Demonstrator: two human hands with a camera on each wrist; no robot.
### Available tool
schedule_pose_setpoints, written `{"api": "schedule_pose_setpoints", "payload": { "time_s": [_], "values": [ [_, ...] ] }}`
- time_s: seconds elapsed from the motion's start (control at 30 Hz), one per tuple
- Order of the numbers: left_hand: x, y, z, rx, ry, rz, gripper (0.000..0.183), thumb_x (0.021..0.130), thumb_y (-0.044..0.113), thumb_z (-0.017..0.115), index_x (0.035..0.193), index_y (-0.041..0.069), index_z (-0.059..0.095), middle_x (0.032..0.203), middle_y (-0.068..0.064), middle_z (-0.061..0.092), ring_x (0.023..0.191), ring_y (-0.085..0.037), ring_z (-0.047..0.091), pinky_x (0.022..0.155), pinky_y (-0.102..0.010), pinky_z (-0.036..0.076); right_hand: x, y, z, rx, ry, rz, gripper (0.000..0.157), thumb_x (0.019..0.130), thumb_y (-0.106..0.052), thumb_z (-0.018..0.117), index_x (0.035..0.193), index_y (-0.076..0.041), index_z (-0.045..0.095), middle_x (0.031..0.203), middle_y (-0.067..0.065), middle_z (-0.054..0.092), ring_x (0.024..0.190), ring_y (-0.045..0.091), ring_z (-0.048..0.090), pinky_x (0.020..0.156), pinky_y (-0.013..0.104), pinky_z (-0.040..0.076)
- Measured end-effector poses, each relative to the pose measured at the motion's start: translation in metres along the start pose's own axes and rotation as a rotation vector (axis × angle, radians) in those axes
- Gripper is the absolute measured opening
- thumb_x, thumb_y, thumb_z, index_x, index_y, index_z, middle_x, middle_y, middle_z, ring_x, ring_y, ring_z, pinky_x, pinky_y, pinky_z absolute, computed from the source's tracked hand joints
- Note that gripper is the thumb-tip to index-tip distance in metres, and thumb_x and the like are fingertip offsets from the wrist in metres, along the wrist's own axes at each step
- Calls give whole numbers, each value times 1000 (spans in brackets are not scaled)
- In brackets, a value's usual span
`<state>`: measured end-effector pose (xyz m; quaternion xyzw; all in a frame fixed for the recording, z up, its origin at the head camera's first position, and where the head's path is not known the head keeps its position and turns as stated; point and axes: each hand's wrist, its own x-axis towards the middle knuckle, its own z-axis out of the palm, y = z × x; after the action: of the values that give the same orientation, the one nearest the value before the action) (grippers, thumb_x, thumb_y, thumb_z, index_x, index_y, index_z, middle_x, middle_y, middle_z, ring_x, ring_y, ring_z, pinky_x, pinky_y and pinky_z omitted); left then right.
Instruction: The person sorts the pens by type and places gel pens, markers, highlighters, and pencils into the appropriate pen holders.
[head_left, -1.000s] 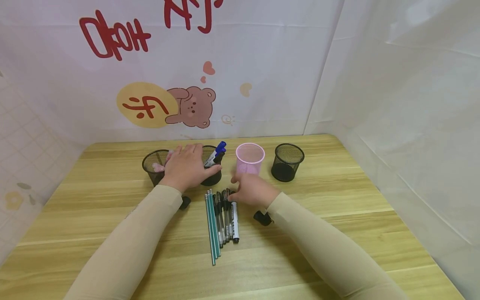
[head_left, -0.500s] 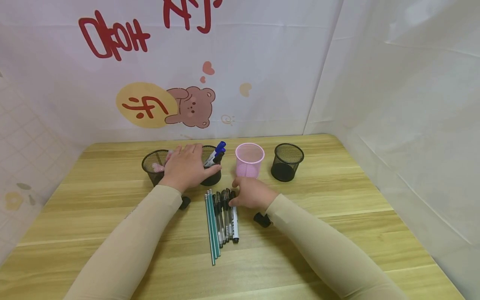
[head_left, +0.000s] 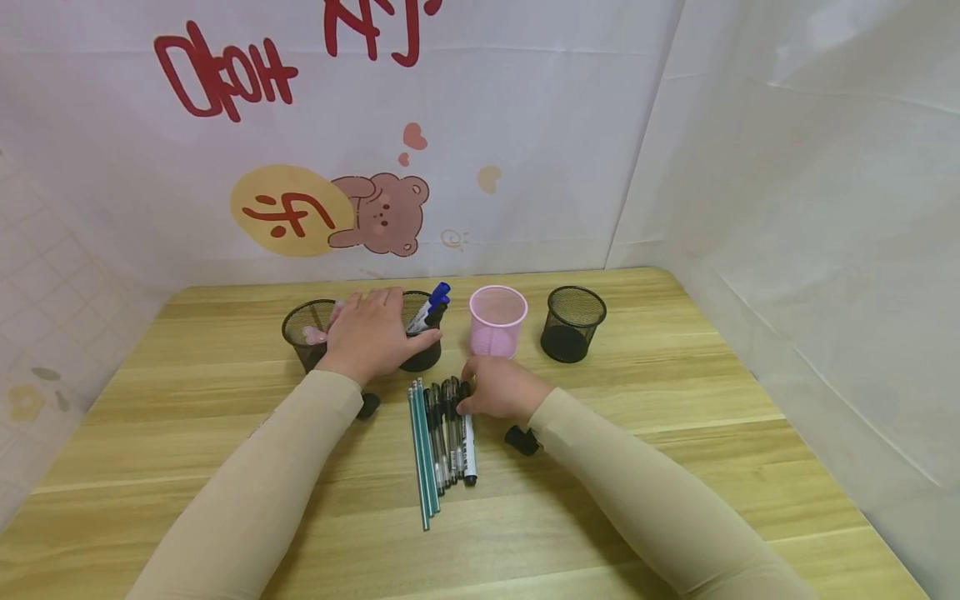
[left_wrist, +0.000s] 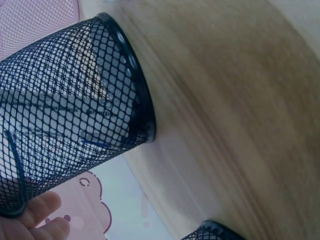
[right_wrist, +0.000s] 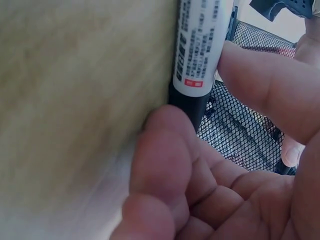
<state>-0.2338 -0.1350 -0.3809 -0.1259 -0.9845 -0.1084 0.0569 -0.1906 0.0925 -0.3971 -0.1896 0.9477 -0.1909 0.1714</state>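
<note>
Left hand (head_left: 367,333) grips black mesh cup (head_left: 422,358), thumb across front; blue- and black-capped markers (head_left: 430,312) lean inside. Left-end cup (head_left: 298,335), also black mesh, stands beside same hand, pink item (head_left: 313,335) within.

Right hand (head_left: 504,388) at upper end of white marker (head_left: 469,446), thumb and fingertip at its dark cap. Marker lies rightmost in row: teal pencils (head_left: 423,458), then black-capped clear pens (head_left: 437,429).

Pink cup (head_left: 495,333) just beyond right hand; right-end cup (head_left: 566,340), black, farther right. Wood tabletop (head_left: 712,408); printed bear (head_left: 390,218) on white backdrop (head_left: 540,150).
</note>
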Motion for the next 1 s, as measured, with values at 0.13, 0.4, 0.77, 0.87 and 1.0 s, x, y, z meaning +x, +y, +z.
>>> {"api": "schedule_pose_setpoints", "payload": {
  "time_s": [0.13,0.4,0.77,0.87,1.0],
  "values": [
    [0,0,-1,4,-1,2,116,84,96,39,154,3,44,156,-19,53,150,-38,45,131,-58,22,1,1,-1,1,-13,-2,48,85,-31,88,123,-8,70,110,6,77,104,22,69,103,44,56],
    [0,-2,-2,4,-10,4,119,84,97,37,155,3,44,157,-19,52,151,-38,44,131,-58,21,3,4,2,-22,-50,-10,53,82,-30,91,123,-5,67,105,5,74,95,19,67,98,41,57],
    [0,-2,0,7,-6,8,116,84,96,39,154,3,44,156,-19,53,150,-38,44,131,-59,22,2,0,3,-16,-61,0,50,85,-30,88,122,-6,66,105,6,72,95,20,66,98,42,57],
    [-1,-2,0,8,-8,6,119,83,98,35,154,3,44,156,-19,52,150,-38,44,131,-59,22,2,0,3,-18,-63,-1,49,85,-29,88,122,-6,65,106,6,72,96,20,66,98,41,57],
    [-1,-1,0,7,-9,4,120,83,98,35,155,3,44,157,-19,52,150,-39,44,131,-59,22,2,1,3,-18,-63,1,48,86,-28,88,122,-6,65,106,6,72,96,20,65,98,41,57]
  ]
}}
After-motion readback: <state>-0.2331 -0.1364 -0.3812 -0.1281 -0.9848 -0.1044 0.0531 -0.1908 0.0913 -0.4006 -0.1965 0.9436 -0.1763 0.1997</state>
